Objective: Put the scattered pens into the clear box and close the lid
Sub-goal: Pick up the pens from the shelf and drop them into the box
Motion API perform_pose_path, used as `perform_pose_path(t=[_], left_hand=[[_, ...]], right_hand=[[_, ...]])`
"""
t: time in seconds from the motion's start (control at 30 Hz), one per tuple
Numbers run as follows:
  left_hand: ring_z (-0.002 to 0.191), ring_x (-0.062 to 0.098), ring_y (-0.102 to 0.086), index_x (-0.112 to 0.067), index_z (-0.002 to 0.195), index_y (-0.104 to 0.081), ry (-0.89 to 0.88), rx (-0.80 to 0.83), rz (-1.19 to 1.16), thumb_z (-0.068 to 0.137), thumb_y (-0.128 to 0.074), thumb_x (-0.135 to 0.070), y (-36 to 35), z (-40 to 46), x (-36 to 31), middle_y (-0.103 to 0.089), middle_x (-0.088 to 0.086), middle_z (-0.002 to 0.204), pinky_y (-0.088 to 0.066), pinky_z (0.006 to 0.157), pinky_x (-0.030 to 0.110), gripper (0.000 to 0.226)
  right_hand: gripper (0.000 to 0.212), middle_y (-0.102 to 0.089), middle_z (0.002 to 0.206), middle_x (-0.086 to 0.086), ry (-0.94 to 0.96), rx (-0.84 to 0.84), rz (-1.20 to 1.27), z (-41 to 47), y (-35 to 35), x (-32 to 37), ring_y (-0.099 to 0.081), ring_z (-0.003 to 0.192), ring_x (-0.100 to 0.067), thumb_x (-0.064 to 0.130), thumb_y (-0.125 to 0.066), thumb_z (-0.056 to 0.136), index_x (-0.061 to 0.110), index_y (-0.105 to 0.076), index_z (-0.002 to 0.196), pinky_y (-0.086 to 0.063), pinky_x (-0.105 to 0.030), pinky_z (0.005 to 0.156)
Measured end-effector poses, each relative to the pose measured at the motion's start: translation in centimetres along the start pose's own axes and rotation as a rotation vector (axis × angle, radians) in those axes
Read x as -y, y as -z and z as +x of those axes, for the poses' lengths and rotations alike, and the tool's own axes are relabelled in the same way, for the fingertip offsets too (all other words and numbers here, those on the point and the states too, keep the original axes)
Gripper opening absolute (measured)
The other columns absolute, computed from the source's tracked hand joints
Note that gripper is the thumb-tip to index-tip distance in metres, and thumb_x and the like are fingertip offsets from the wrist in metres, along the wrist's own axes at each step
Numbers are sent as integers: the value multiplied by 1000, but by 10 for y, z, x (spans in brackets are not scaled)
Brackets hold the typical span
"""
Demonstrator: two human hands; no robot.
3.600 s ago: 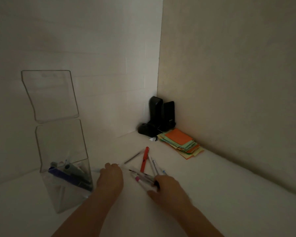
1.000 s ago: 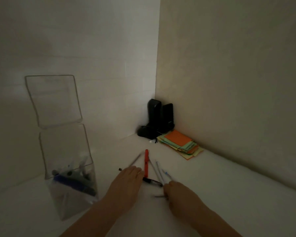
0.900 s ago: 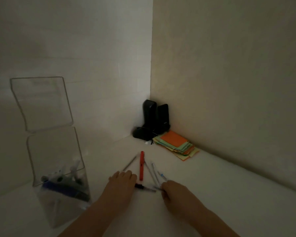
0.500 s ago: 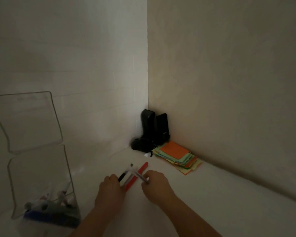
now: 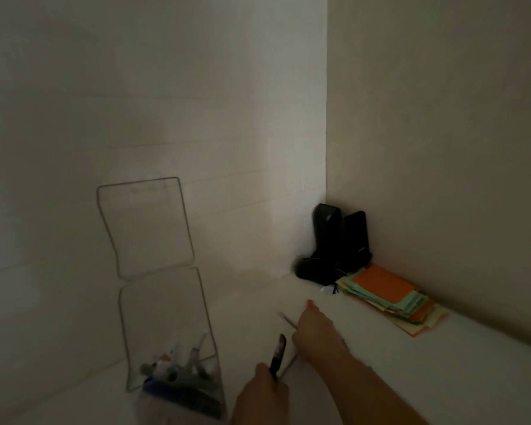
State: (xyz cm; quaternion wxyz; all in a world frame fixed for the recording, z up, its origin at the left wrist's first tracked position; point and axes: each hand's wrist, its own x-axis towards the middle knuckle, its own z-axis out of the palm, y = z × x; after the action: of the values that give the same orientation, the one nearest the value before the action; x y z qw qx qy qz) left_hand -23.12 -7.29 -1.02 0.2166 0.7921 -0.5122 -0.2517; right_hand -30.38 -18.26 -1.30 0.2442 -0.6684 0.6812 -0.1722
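Clear box: some pens in, lid open | left hand grips dark pen | right hand over tabletop pens, grip unclear.

Dim and grainy throughout, with muddy greys. Brightest on the wall strip just left of the room corner, fading darker farther left and right of it. Motion-smeared at both hands and the pens below the corner. Wide-angle bending of lines toward the frame edges.

A single head-worn camera looks forward and down, close over a white table, toward a wall corner.
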Motion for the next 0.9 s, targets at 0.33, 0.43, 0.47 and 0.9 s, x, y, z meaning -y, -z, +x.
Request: perform_pose_path(t=[0.33,0.43,0.47,0.9], left_hand=[[51,-5,-47,-15,74,-42,-333,220,-586,90,-42,-26,28,-53,25,-47,-9,61,-36,58,9,19],[43,0,-52,-12,83,-48,-493,101,-900,65,-53,-36,53,-78,27,-64,-3,50,-38,46,10,31],[42,0,-53,-11,84,-47,-559,42,-977,58,-55,-35,64,-82,25,-66,-3,52,-38,43,9,37],[90,20,-61,-14,88,-60,-464,-412,-984,89,-48,-4,156,-69,34,-66,0,82,-47,79,26,16]], right_hand=[[13,-43,59,-6,-56,222,892,-51,52,17,-40,52,-16,7,-41,87,5,-48,76,-31,-26,49],[27,-47,47,-5,21,421,1640,-81,79,41,-42,55,-20,-2,-30,88,10,-44,69,-33,-29,57],[28,-48,46,-4,77,454,1734,-91,85,53,-42,56,-20,-2,-29,89,11,-44,69,-35,-28,59],[14,-61,91,-5,490,201,992,-169,40,134,-57,83,-18,9,-46,92,10,-54,103,-53,-36,79]])
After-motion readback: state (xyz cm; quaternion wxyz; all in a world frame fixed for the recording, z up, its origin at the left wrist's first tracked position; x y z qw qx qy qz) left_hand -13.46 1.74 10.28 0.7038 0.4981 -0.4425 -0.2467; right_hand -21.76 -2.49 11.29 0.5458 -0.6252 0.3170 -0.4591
